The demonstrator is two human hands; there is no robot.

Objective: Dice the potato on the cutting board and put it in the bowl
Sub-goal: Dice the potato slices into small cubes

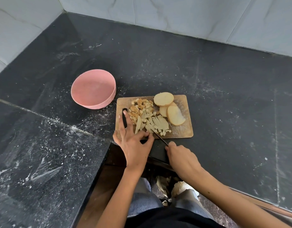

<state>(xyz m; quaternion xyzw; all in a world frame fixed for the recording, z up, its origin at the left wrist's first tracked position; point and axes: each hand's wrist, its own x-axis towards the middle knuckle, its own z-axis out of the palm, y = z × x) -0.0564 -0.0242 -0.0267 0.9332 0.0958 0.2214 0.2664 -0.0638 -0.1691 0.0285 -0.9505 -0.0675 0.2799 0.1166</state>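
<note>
A wooden cutting board lies on the black counter. Thick potato slices are stacked at its right. Potato strips lie in the middle, and small diced cubes are heaped at the upper left. My left hand rests on the board's left end, fingers spread, with thumb and forefinger at the near end of the strips. My right hand grips the handle of a knife, its blade angled across the strips at the board's front edge. The pink bowl stands left of the board; I see nothing in it.
The black stone counter is dusted with white specks and forms an L around me. Tiled walls close the back and left. Below, between my legs, lies crumpled paper on the floor.
</note>
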